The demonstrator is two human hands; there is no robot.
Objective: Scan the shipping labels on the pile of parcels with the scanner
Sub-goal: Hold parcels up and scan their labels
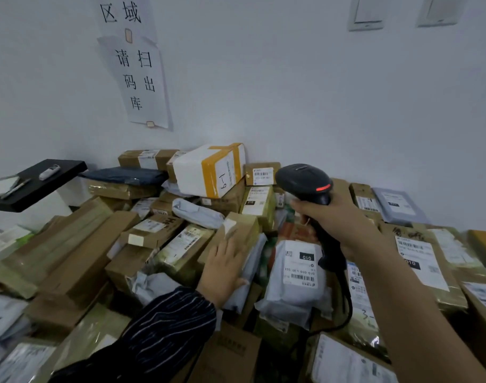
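Far left: black shelf (pixel 68 168) is sticking out from the wall, carrying a small white device (pixel 49 172) and a pen (pixel 15 189); paper signs (pixel 142 84) are hanging on the wall above.

Pile (pixel 178 247) is filling the whole lower frame, wall to near edge; long brown boxes (pixel 70 244) are lying slanted on its left side; blue bag (pixel 123 175) is sitting on a box at the back; white box (pixel 208 170) with orange tape, marked "1-9", is leaning against the wall on top of the heap.

Left hand (pixel 225 269), coming out of a striped sleeve (pixel 164 327), is lying flat on a small brown box (pixel 242 230) mid-pile; fingers are straight, close together and pressing on the cardboard, not curling round it.

Just right of that, grey mailer (pixel 291 297) is lying face up, its label (pixel 300 265) with barcode fully showing.

Right hand (pixel 338 225) is holding the scanner (pixel 305 183) above the pile, just right of the mailer; fingers are wrapping tight round the handle; head is sitting above the fist, a red strip glowing on its side; can't tell which label it is aiming at; cable (pixel 346 305) is dropping from the handle down between parcels.

Right side: taped box (pixel 454 291) with a big label is lying beside the forearm; second grey mailer (pixel 396 205) is lying near the wall; wall switches (pixel 366 12) are showing top right.
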